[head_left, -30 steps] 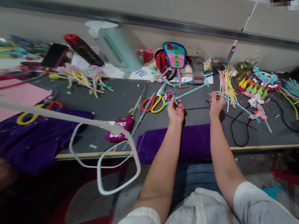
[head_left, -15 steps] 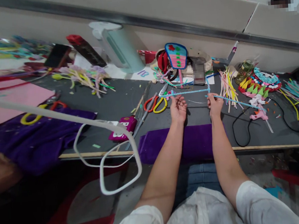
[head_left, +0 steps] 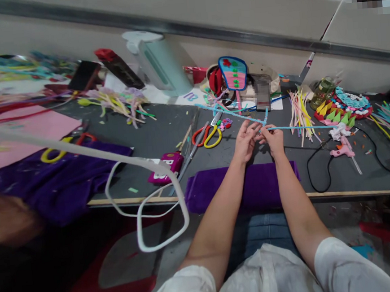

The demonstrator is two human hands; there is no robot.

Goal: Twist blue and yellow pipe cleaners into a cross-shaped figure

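Observation:
A light blue pipe cleaner (head_left: 229,112) is bent into a long arm toward the left, a short upright stub, and a straight length running right. My right hand (head_left: 273,140) pinches it close to the bend. My left hand (head_left: 244,143) is right beside, its fingertips at the pipe cleaner and nearly touching my right hand; its fingers are loosely curled around the strand. Below both forearms lies a folded purple cloth (head_left: 215,191). Scissors with red and yellow handles (head_left: 211,138) rest left of my hands, with small coloured pompoms (head_left: 225,124) by them.
A pink glue gun (head_left: 343,148) with a black cord lies at right, near a bundle of pastel pipe cleaners (head_left: 301,117) and a glass jar (head_left: 323,92). A decorated fan shape (head_left: 233,73), a phone (head_left: 262,93) and a pale green kettle (head_left: 165,67) stand behind. White glasses-like frames (head_left: 182,205) cross the left foreground.
My left hand has moved right, along the pipe cleaner, to beside my right hand. The left arm of the pipe cleaner now tilts up to the left. The view has shifted slightly.

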